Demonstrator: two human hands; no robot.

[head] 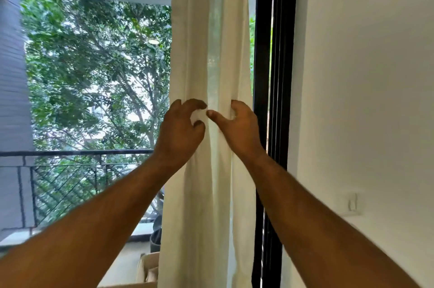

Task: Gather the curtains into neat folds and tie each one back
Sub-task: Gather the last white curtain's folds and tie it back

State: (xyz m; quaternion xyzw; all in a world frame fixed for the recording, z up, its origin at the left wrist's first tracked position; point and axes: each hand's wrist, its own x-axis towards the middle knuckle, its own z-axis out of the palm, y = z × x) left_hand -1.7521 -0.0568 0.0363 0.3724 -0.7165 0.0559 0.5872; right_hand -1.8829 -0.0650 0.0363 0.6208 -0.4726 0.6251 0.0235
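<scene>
Head view: both bare arms reach up and forward to a gathered curtain (pixel 211 53).
Curtain: cream cloth, hanging in long upright folds, just left of a black door frame (pixel 272 76) and a white wall (pixel 364 76).
Left hand (pixel 180 130): on the curtain's left side, fingers curled like a claw, tips pinching a small bunch of cloth between thumb and forefinger.
Right hand (pixel 239 125): on the curtain's right side, fingers wrapped round the right edge fold, thumb stretched left across the front of the cloth, its tip almost meeting the left fingers.
Waist: the cloth narrows between the two hands and spreads again below.
Outside: trees (pixel 94 64) and a balcony railing (pixel 70 154) show left of the curtain.
Wall: a pale switch (pixel 352 203) low on the right.
</scene>
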